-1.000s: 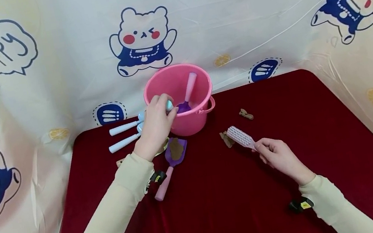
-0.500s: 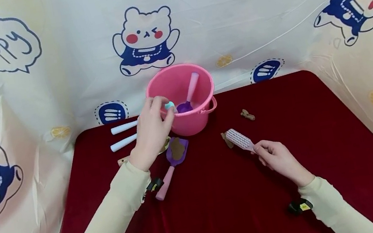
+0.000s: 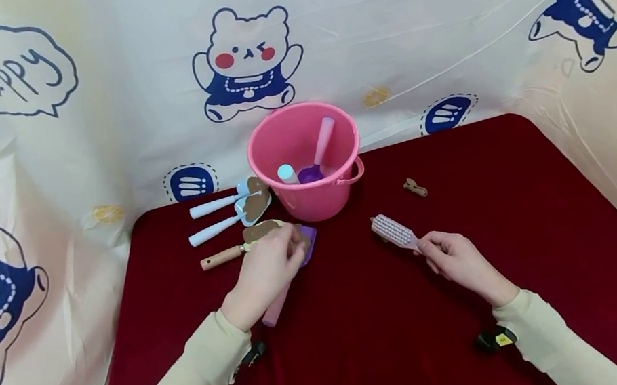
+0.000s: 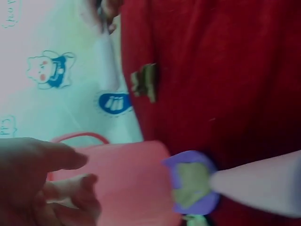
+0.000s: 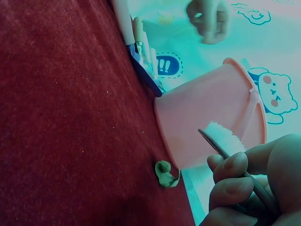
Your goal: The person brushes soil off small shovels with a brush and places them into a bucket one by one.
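Note:
My left hand (image 3: 266, 269) hovers over a purple toy shovel (image 3: 279, 304) with a pink handle, fingers loosely curled. In the left wrist view, thumb and fingers stand apart with nothing between them; a brown lump lies on the purple blade (image 4: 207, 197). My right hand (image 3: 457, 256) pinches the handle of a pale pink brush (image 3: 392, 231), bristles up in the head view. Beneath the brush head, a small brown piece is mostly hidden. The pink bucket (image 3: 313, 202) holds a purple shovel with a lilac handle (image 3: 324, 140) and a thing with a light-blue round end (image 3: 286, 174).
Left of the bucket lie two light-blue shovels (image 3: 216, 231) bearing brown lumps. A wooden-handled shovel (image 3: 223, 257), also loaded, lies before them. A small brown piece (image 3: 415, 187) sits right of the bucket. A printed white cloth (image 3: 368, 37) hangs behind the red-covered table (image 3: 373, 346).
My left hand has let go of the light-blue-ended thing, which now stands in the bucket, and has moved back toward me over the purple shovel. My right hand still holds the brush.

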Demonstrator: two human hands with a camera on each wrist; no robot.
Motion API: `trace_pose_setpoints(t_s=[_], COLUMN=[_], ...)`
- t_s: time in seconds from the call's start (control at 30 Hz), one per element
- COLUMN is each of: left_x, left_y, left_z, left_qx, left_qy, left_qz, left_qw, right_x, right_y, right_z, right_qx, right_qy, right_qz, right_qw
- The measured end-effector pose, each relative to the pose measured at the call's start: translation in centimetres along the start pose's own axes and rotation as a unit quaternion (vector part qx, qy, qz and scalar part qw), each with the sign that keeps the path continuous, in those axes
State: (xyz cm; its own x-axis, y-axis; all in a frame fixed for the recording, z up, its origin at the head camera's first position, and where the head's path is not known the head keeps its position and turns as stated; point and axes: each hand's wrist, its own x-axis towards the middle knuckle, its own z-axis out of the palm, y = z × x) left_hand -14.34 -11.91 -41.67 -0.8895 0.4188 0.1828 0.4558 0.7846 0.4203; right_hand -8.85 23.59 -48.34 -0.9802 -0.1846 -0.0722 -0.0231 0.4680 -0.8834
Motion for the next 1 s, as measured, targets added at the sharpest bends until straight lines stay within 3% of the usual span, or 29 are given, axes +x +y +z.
trace_pose_setpoints(t_s=[0.17, 0.33, 0.53, 0.7, 0.8, 0.9, 1.0], left_x=[-1.5, -2.4, -2.9, -3.0, -3.2, -3.4, -3.4], left_y=[-1.6, -3.2, -4.3, -5.8, -7.0, -7.2, -5.6], left_z=[1.7, 2.6, 3.7, 4.8, 5.5, 5.5, 4.5], left_qx=[0.043, 0.08, 0.068, 0.026, -0.037, -0.132, -0.228], left_qy=[-0.078, -0.138, -0.187, -0.181, -0.185, -0.204, -0.224], left_qz=[-0.058, -0.123, -0.161, -0.151, -0.157, -0.184, -0.224], left_qw=[0.9943, 0.9795, 0.9668, 0.9715, 0.9694, 0.9523, 0.9207], right_x=[-0.1, -0.1, 0.1, 0.2, 0.2, 0.1, 0.0], right_y=[-0.2, -0.1, 0.1, 0.0, 0.0, 0.1, 0.1], right_z=[0.4, 0.6, 0.8, 0.9, 1.0, 1.1, 1.1], right_qx=[0.001, 0.003, -0.009, -0.011, -0.014, -0.019, -0.006], right_qy=[-0.017, -0.027, -0.026, -0.024, -0.028, -0.033, -0.042], right_qz=[-0.004, -0.008, -0.01, -0.015, -0.014, -0.008, 0.003], right_qw=[1.0, 1.0, 1.0, 1.0, 0.999, 0.999, 0.999])
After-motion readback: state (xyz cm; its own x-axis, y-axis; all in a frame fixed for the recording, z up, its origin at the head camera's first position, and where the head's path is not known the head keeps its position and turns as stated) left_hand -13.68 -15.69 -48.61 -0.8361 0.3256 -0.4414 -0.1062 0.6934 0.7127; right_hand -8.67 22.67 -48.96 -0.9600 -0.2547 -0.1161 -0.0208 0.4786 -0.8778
